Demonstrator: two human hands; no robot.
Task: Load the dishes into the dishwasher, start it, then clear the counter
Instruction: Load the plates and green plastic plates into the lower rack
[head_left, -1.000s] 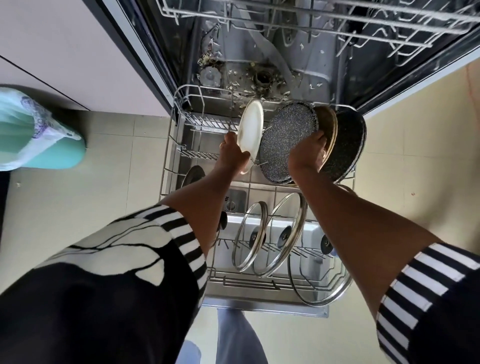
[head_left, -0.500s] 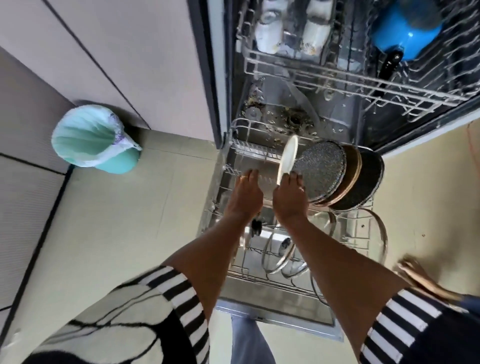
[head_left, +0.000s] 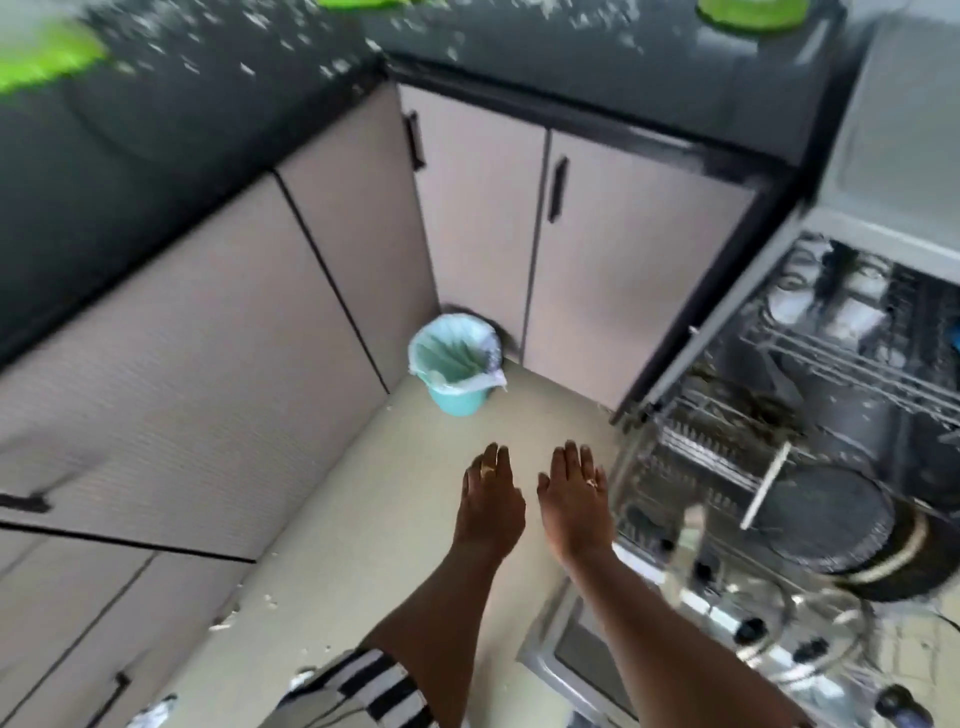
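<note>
Dishwasher (head_left: 727, 332) is wide open off to the right of both hands, and that's the relation that matters: anything else to load has to come off the surface (head_left: 571, 67) up ahead and swing right.

Left to right: at the far left of the surface is a blurry green thing (head_left: 47, 62), can't tell what, with pale crumbs (head_left: 249, 67) along the dark top. Below are cabinets (head_left: 208, 389) and a bin (head_left: 457, 364) in the corner.

Left hand (head_left: 491, 501) and right hand (head_left: 574, 501) hang side by side over the floor (head_left: 363, 519). Both are flat, fingers straight and a bit spread, holding nothing. The right one's nearer, just beside the lower rack (head_left: 691, 457).

Another green thing (head_left: 748, 13) sits on the surface further right. In the rack a plate (head_left: 768, 483) stands on edge beside a speckled pan (head_left: 821, 519), with glass lids (head_left: 810, 618) closer to the person.

My guess is loading's nearly done and the green stuff goes next. The dropped door (head_left: 576, 654) is what you'd bump.
</note>
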